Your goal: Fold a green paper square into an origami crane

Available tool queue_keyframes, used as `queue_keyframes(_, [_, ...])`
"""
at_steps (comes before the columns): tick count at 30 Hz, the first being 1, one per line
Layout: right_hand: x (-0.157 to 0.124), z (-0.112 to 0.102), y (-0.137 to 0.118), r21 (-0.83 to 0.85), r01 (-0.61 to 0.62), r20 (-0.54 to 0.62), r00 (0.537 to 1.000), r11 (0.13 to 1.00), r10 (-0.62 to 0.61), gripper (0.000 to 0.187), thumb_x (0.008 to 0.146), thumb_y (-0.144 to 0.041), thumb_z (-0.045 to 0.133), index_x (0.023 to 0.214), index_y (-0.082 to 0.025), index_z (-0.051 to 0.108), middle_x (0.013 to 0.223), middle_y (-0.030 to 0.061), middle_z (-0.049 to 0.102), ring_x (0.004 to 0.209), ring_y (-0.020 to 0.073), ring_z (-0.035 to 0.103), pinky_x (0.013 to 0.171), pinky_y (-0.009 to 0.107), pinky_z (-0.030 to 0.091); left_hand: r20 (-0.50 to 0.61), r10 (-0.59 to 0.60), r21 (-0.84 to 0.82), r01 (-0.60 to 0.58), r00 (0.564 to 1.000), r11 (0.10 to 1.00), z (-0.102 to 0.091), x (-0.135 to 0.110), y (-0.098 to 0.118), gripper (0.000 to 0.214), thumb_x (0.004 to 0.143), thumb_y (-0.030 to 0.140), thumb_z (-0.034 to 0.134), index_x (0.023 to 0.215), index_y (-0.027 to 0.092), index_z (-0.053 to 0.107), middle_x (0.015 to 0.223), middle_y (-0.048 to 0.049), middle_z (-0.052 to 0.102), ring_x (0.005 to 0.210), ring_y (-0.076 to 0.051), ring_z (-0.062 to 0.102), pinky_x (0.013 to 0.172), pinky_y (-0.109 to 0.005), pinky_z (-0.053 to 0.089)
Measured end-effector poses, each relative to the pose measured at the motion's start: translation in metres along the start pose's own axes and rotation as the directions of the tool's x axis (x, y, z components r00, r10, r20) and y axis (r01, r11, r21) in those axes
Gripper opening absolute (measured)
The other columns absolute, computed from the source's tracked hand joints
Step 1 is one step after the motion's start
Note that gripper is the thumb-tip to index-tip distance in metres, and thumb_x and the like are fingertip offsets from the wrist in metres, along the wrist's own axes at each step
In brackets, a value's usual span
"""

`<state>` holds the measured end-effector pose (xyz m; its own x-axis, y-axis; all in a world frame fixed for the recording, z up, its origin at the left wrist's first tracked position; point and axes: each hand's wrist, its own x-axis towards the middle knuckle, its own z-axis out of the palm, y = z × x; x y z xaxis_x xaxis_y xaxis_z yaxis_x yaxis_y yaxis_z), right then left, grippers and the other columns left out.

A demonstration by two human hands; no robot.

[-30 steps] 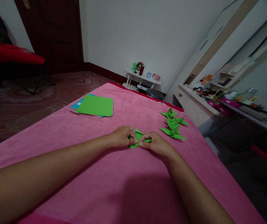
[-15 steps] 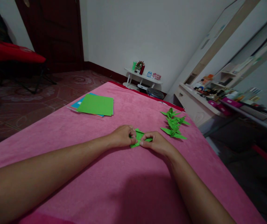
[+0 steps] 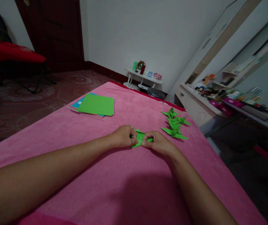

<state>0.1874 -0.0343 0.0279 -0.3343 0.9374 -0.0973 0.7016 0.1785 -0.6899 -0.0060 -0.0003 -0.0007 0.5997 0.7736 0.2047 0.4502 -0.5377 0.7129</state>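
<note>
Pink towel-like cloth (image 3: 115, 187) covers the whole tabletop from my view, with a dim room behind it — white wall, dark wooden door (image 3: 54, 34), patterned red floor tiles.

Both hands meet near the middle of the cloth. My left hand (image 3: 122, 136) and my right hand (image 3: 158, 143) are each pinched down on a small, partly folded green paper piece (image 3: 139, 139) that lies on the cloth between them. Fingers of both hands are curled in tight on the paper, thumbs and fingertips pressing its edges, so it's a narrow grip on each side. How the folds run under the fingers I can't tell.

Just beyond the right hand, near the right edge of the cloth, there's a little cluster of finished green folded paper shapes (image 3: 175, 124) with pointed tips, lying close together. Well apart, toward the far left of the cloth, sits a flat stack of square paper sheets (image 3: 96, 105) — green on top, blue peeking out underneath.

Further back a small white shelf (image 3: 144, 79) stands against the wall with a few small items on it, and a cluttered dresser (image 3: 218, 97) runs along the right.
</note>
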Motion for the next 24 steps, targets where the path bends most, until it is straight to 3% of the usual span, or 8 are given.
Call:
queue_keyframes(8, [0.001, 0.005, 0.0, -0.067, -0.002, -0.057, 0.998, 0.998, -0.002, 0.008, 0.066, -0.022, 0.063, 0.061, -0.015, 0.064, 0.061, 0.0002, 0.06, 0.057, 0.012, 0.05, 0.052, 0.021, 0.034, -0.043, -0.03, -0.026, 0.029, 0.999, 0.999, 0.005, 0.001, -0.008, 0.009, 0.06, 0.024, 0.067, 0.058, 0.016, 0.063, 0.074, -0.001, 0.062, 0.066, -0.013, 0.055, 0.064, -0.024, 0.043])
queue_keyframes(16, [0.001, 0.007, 0.002, -0.125, 0.002, -0.093, 0.996, 0.992, -0.014, 0.005, 0.064, -0.019, 0.062, 0.06, -0.016, 0.063, 0.06, 0.0001, 0.06, 0.056, 0.0122, 0.05, 0.052, 0.022, 0.034, -0.012, -0.057, -0.044, 0.056, 0.998, 0.997, -0.003, 0.0, 0.001, 0.011, 0.06, 0.022, 0.07, 0.055, 0.015, 0.063, 0.072, -0.0009, 0.062, 0.068, -0.013, 0.056, 0.065, -0.024, 0.042])
queue_keyframes(24, [0.0, 0.008, 0.003, -0.152, 0.023, -0.104, 0.994, 0.988, -0.039, 0.006, 0.065, -0.019, 0.06, 0.061, -0.016, 0.065, 0.062, 0.0001, 0.062, 0.056, 0.0122, 0.052, 0.053, 0.021, 0.034, 0.037, -0.03, -0.012, 0.031, 0.999, 0.999, -0.009, 0.003, -0.003, 0.013, 0.067, 0.019, 0.064, 0.056, 0.014, 0.06, 0.074, -0.0018, 0.063, 0.068, -0.012, 0.056, 0.062, -0.023, 0.04])
